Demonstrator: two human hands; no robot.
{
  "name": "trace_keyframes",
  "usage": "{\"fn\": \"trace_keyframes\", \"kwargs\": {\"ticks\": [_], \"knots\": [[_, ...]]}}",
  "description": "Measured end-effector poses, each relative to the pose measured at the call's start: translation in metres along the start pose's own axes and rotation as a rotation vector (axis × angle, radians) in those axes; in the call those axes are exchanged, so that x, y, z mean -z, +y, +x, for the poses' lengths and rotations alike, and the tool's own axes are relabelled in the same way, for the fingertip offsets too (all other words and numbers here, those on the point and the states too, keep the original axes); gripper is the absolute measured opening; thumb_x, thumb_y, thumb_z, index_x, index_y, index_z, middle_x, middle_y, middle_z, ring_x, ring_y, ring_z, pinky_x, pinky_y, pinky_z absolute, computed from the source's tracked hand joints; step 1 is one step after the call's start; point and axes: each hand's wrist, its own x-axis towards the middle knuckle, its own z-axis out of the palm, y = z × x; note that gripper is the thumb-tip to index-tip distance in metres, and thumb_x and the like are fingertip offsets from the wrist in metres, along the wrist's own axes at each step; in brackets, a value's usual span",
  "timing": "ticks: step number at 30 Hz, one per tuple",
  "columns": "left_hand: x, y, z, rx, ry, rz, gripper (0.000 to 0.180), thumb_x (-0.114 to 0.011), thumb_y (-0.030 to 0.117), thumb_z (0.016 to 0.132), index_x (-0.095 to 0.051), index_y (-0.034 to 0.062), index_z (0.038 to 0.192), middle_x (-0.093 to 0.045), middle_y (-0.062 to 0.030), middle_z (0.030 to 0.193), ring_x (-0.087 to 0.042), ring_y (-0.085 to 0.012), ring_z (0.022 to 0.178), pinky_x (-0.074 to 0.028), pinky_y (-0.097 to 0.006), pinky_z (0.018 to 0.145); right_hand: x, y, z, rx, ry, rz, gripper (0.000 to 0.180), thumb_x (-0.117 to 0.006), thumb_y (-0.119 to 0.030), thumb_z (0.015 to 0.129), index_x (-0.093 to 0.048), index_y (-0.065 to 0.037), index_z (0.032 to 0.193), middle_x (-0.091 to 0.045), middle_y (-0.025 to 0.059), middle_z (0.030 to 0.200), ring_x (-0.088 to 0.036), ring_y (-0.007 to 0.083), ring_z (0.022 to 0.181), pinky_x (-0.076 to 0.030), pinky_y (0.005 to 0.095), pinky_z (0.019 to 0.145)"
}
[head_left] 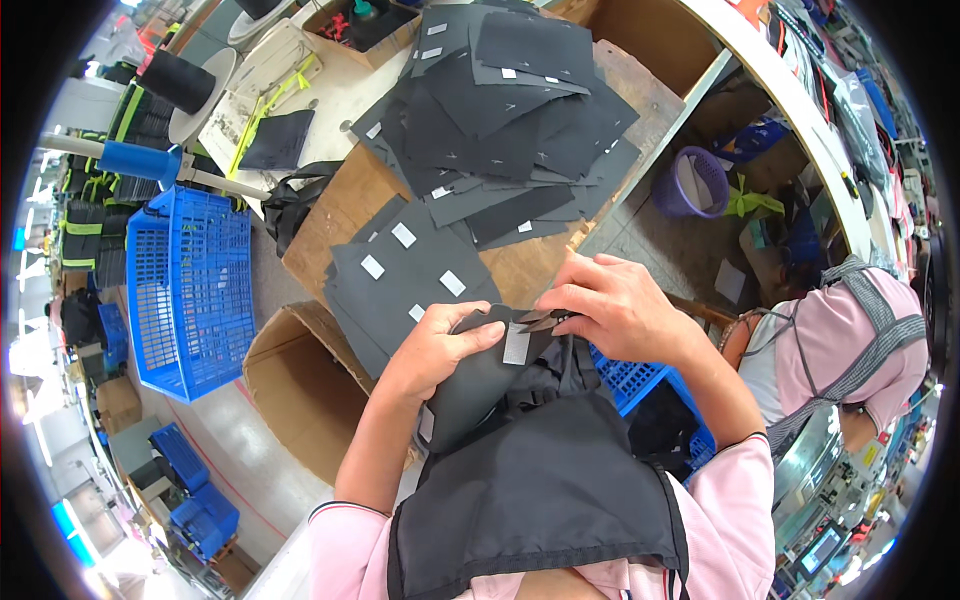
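My left hand grips a dark grey fabric panel by its upper edge, thumb on top. A white rectangular patch sits on the panel near that edge. Closed around small dark thread snips, my right hand holds their blades at the panel's edge, beside the patch. The panel hangs down over my black apron. Just beyond my left hand lies a stack of similar grey panels with white patches. Farther off, a larger heap of dark panels covers much of the wooden table.
An open cardboard box and a blue plastic crate stand on the left. Another blue crate is beside my right forearm. A purple basket stands below the table's right side. At the right, a person in pink is close by.
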Motion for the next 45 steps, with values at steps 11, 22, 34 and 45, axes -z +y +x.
{"fn": "trace_keyframes", "kwargs": {"ticks": [11, 22, 34, 45], "knots": [[-0.008, 0.009, -0.003, 0.003, -0.112, -0.035, 0.025, -0.065, 0.018, 0.082, -0.062, -0.0025, 0.095, -0.062, -0.0032, 0.079, -0.056, -0.0082, 0.068, -0.046, -0.022, 0.063, 0.006, 0.001, 0.003, 0.047, -0.098, 0.004, 0.035, -0.076, -0.016, 0.060, -0.064, -0.014, 0.092, -0.055, -0.0004, 0.082, -0.053, 0.0202, 0.064, -0.043, 0.0312, 0.056], [-0.005, 0.006, 0.000, 0.002, -0.109, -0.028, 0.032, -0.067, 0.021, 0.080, -0.061, -0.0040, 0.100, -0.063, -0.0041, 0.084, -0.057, -0.0098, 0.073, -0.047, -0.023, 0.065, -0.003, -0.007, -0.013, 0.028, 0.118, -0.007, 0.025, -0.073, -0.012, 0.062, -0.063, -0.011, 0.085, -0.051, -0.0001, 0.074, -0.052, 0.0200, 0.061, -0.043, 0.0312, 0.056], [0.008, 0.019, 0.009, -0.507, 0.300, -0.517, 0.027, -0.067, 0.017, 0.085, -0.059, 0.0027, 0.106, -0.062, -0.0038, 0.095, -0.059, -0.0118, 0.082, -0.049, -0.027, 0.071, -0.084, -0.005, -0.054, -0.991, 0.312, 1.565, 0.041, -0.062, -0.020, 0.085, -0.051, -0.002, 0.121, -0.059, 0.0058, 0.093, -0.038, 0.0049, 0.048, -0.031, 0.0186, 0.044], [0.005, -0.052, 0.008, -0.620, 0.400, -0.562, 0.054, -0.063, 0.032, 0.087, -0.044, 0.0034, 0.128, -0.049, -0.0089, 0.126, -0.046, -0.0216, 0.118, -0.035, -0.039, 0.100, -0.069, -0.003, -0.009, -0.920, 0.635, 1.595, 0.019, -0.068, -0.005, 0.080, -0.056, -0.004, 0.095, -0.051, -0.0040, 0.067, -0.034, 0.0015, 0.041, -0.023, 0.0183, 0.039]]}}
